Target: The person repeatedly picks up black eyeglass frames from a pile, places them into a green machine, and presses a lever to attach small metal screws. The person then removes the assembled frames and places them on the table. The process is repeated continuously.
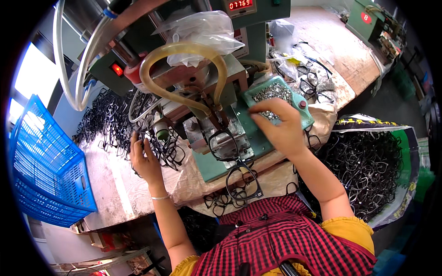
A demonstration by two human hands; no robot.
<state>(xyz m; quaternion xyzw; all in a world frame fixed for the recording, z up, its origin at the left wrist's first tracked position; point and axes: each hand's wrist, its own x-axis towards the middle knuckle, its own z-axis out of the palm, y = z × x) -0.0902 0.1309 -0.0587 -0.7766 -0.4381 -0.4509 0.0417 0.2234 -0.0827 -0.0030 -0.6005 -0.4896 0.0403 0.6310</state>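
Observation:
A black eyeglass frame point(244, 183) sits at the metal jig point(226, 145) of a green bench press, one rim hanging over the front edge. My right hand point(281, 131) is over the green tray point(306, 120) of small shiny metal parts point(274, 93). Its thumb and index finger are curled close together; anything between their tips is too small to make out. At the near edge of a heap of black eyeglass frames point(108, 117), my left hand point(146, 163) has its fingers apart. I see nothing held in it.
A blue plastic basket point(48, 161) stands at the left. To the right, a large sack point(410, 170) holds many black frames. More frames point(223, 200) lie at the table's front edge. A looping yellowish hose point(184, 48) and a clear plastic bag point(202, 34) hang on the press.

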